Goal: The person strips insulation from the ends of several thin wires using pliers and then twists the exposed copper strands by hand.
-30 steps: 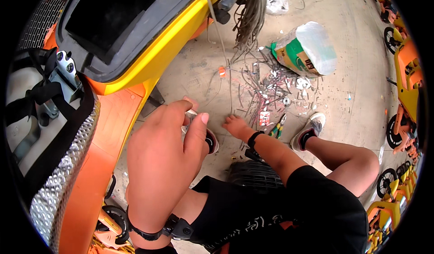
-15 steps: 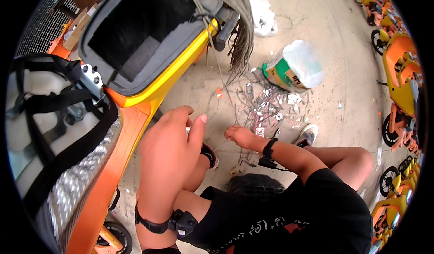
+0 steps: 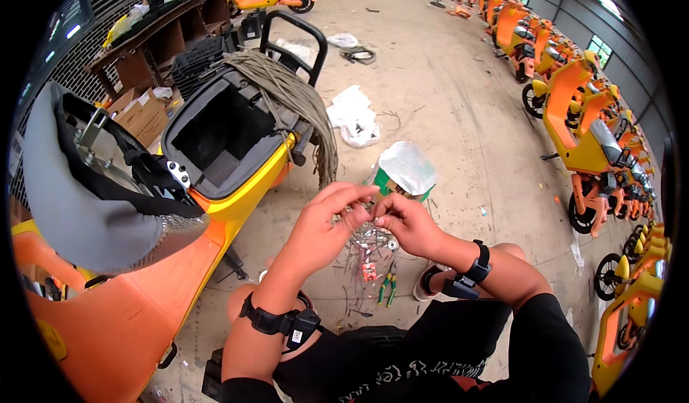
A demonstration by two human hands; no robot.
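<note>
My left hand (image 3: 337,223) and my right hand (image 3: 398,220) meet in front of me, fingertips pinched close together around something small that I cannot make out. Beneath them on the floor lies a scatter of cut wire pieces, scraps and a small red packet (image 3: 369,271). Pliers with green-and-yellow grips (image 3: 387,284) lie between my feet. Just beyond my hands stands a green container with a pale top (image 3: 404,166), partly hidden by my fingers.
An orange scooter (image 3: 93,317) stands at my left, its storage box (image 3: 280,159) open and draped with a cable bundle (image 3: 280,94). Rows of scooters (image 3: 567,137) line the right side. White bags (image 3: 353,116), cardboard boxes (image 3: 136,116) and a workbench (image 3: 122,69) are farther off.
The view has tilted up toward the hall. My right hand has come up from low near the floor to meet my left hand, both now close together at the fingertips.
</note>
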